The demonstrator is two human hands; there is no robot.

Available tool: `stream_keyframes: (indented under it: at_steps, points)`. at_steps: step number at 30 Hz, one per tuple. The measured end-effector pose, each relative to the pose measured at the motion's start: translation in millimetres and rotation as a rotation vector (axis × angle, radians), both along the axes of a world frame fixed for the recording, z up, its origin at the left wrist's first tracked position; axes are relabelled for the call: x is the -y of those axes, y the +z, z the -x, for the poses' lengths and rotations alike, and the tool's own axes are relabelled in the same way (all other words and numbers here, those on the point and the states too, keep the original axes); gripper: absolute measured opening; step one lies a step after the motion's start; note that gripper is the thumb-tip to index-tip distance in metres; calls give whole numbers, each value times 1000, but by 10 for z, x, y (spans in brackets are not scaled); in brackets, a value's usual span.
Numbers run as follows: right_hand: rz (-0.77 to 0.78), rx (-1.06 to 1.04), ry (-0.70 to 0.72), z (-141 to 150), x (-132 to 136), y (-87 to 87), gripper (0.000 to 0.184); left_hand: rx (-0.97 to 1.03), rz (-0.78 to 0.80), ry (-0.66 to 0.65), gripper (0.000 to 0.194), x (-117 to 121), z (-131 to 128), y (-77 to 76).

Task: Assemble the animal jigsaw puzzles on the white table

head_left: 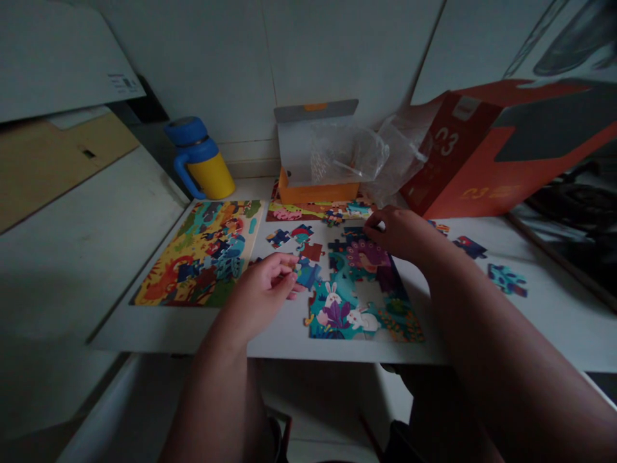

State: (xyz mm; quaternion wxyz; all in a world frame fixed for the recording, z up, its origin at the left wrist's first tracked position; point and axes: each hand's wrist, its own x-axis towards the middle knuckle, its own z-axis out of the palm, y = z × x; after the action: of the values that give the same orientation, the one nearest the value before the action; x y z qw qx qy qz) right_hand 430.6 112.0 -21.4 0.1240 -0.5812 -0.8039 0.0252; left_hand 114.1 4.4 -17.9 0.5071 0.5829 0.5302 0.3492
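Note:
A partly assembled jigsaw puzzle with white rabbits and a purple peacock lies on the white tabletop, with a gap on its right side. My right hand is at its upper right corner, fingertips pinched down on a dark blue puzzle piece that they mostly cover. Left of the puzzle, my left hand hovers palm inward, fingers loosely curled and thumb apart, nothing clearly held. Beside its fingertips lie loose pieces: a blue one, a reddish-brown one and a dark one.
A lion-and-jungle puzzle lies at left, below a blue-yellow mug. Behind stand an open orange box with clear plastic wrap and a large red-orange box. More loose pieces lie at right. The table's front edge is near.

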Motion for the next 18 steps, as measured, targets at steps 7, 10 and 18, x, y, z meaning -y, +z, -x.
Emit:
stream_keyframes:
  at_steps: [7, 10, 18]
  points:
    - [-60, -281, 126, 197, 68, 70, 24, 95, -55, 85, 30, -73, -83, -114]
    - [-1, -337, 232, 310, 134, 102, 24, 103, -84, 106, 31, -80, -86, -128]
    - [115, -345, 305, 434, 207, 136, 24, 71, -124, 115, 31, -83, -81, -130]
